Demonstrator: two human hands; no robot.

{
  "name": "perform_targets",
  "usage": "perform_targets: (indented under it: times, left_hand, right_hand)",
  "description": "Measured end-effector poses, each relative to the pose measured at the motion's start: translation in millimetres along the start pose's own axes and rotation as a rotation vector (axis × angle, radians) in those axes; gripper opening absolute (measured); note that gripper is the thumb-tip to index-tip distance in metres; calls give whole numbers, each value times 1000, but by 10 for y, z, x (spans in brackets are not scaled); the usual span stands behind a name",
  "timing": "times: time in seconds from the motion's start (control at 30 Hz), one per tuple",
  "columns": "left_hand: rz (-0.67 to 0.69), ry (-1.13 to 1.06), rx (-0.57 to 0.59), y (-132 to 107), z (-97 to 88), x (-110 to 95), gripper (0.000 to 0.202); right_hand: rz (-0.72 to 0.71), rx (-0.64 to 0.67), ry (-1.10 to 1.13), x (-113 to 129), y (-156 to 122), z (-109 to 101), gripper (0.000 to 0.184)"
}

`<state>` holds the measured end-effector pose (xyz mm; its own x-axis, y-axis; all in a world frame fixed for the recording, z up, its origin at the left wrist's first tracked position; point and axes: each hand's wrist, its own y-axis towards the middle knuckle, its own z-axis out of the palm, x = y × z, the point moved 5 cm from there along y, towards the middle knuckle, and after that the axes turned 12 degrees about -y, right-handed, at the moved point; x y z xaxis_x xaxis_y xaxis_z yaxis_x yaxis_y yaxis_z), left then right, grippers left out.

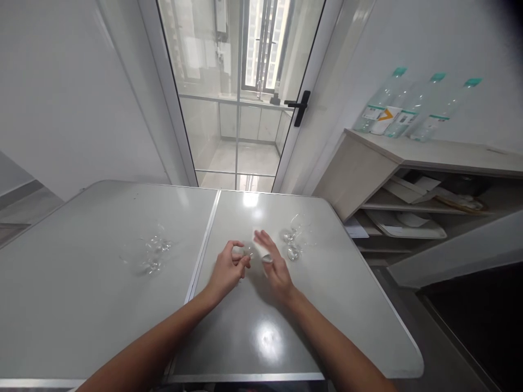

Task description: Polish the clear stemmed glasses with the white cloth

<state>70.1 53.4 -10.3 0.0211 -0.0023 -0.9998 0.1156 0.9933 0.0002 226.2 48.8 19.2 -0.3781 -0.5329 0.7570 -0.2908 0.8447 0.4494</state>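
Over the right half of the table, my left hand [229, 267] has its fingers curled round a clear glass [247, 249], whose outline is faint and partly hidden. Close beside it, my right hand [278, 269] has a white paper or cloth piece [262, 251] against its palm and fingers; motion smears the fingertips. To the right of that hand are clear glasses [293, 252], transparent with shiny round parts. Another group of clear glass pieces [154, 265] is on the left half of the table; their exact shapes are hard to make out.
The grey-white table [102, 305] has a metal seam [204, 239] across it. Behind stands a glass door [237, 98] with a black handle [301, 109]. At the right, a wooden shelf [363, 169] holds trays and papers, with several plastic bottles [433, 109] on top.
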Motion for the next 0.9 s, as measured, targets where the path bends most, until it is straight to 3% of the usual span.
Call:
perform_targets:
  times: [0.1,0.17,0.27,0.4,0.53,0.6,0.73,0.9]
  left_hand:
    - [133,210,-10,-25,-14,-59,48]
    - [199,360,-23,-51,0,-67,62]
    - [311,582,-9,-94,61,-40,69]
    - [568,776,147,-179,183,-28,62]
    - [792,848,226,-263,204,-93,50]
    - [843,834,231,-282,185,-125,47]
    - [746,692,242,-256,149,-131,49]
    - [419,257,84,-159,95,-129,27]
  right_hand:
    - [-302,173,-456,161,-32,129,54]
    - [-313,179,-610,190,-24,148,57]
    - [-202,99,-633,193,12,80,53]
    - [76,-13,-364,86,42,-63,31]
    - [430,-109,235,-170,8,-107,37]
    - [575,-115,491,-299,-23,-74,36]
    - [739,-101,732,-429,-53,-48,33]
    - [693,94,959,-192,-3,118,55]
